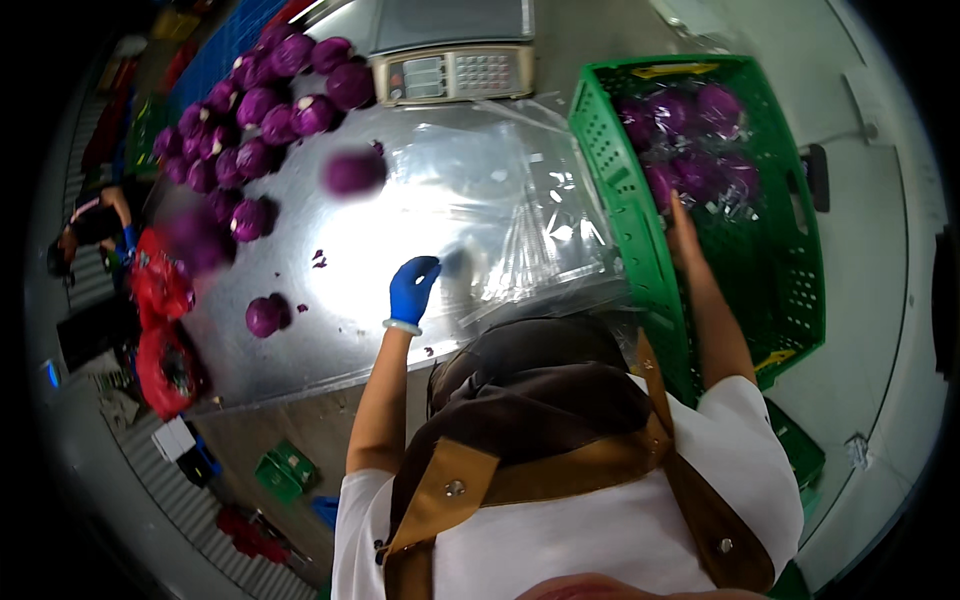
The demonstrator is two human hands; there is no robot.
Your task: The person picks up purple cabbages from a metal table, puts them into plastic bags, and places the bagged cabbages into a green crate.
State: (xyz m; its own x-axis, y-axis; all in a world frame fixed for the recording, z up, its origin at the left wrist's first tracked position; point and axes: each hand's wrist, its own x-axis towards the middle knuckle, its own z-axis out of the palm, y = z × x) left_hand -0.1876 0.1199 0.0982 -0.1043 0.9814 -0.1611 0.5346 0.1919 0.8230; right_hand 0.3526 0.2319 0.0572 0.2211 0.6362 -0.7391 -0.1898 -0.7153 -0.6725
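green perforated crate (614,195) with clear-bagged purple cabbages (697,172), right hand (682,225) inside

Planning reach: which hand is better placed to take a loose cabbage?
Probably the left hand: over the table, nearer the loose cabbages. The right hand is in the green crate, at the bagged cabbages.
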